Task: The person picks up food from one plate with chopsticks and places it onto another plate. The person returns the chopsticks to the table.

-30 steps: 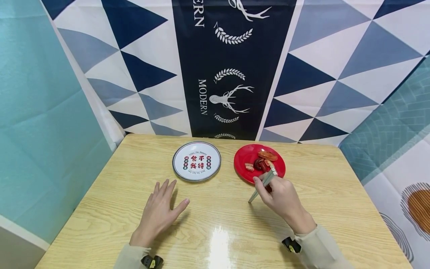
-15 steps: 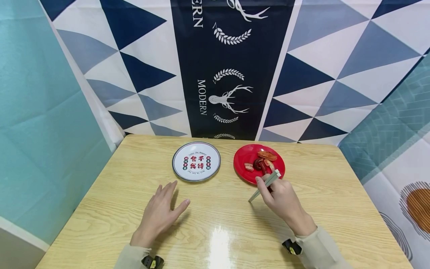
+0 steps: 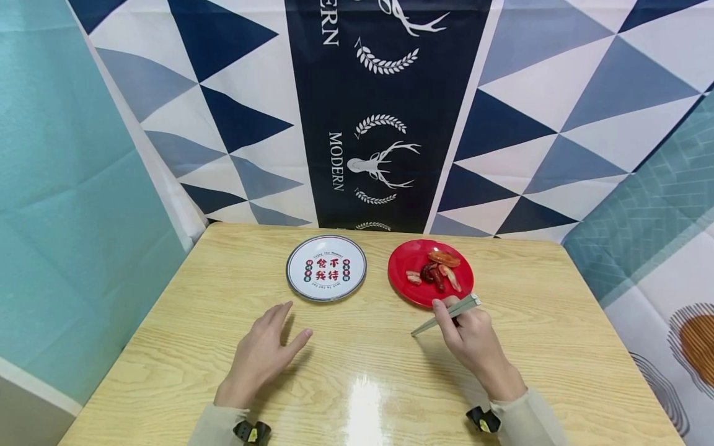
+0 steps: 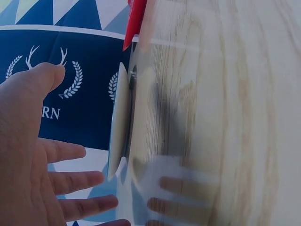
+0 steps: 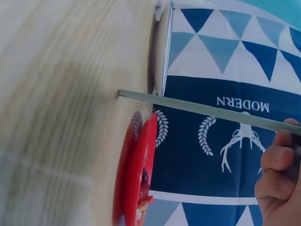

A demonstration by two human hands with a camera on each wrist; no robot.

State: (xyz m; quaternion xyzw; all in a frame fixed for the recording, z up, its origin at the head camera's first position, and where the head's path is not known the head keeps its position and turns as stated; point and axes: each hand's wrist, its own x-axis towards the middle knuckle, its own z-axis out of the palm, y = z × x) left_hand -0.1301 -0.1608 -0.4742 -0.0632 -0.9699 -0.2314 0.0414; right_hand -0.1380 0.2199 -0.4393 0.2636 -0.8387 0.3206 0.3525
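Note:
Pale green chopsticks (image 3: 446, 313) are gripped in the right hand (image 3: 474, 341), their tips pointing down and left near the table, in front of the red plate (image 3: 398, 272). On that plate lie several food pieces: a brown-orange one (image 3: 444, 258), dark red ones (image 3: 432, 274) and pale pink ones (image 3: 414, 277). The left hand (image 3: 261, 353) holds nothing, fingers spread over the table in front of the white plate (image 3: 326, 289). In the right wrist view the chopsticks (image 5: 207, 109) extend from curled fingers (image 5: 277, 157); the left wrist view shows the left hand (image 4: 42, 174) with separated fingers.
The wooden table (image 3: 346, 347) meets a wall cloth (image 3: 390, 93) with triangles and a deer print at its back edge. A teal sheet (image 3: 83, 186) hangs at the left, and another patterned cloth (image 3: 664, 248) stands at the right.
The right hand has turned and shifted slightly right, and the upper ends of the chopsticks have swung right and down, uncovering more of the food. The left hand has barely moved.

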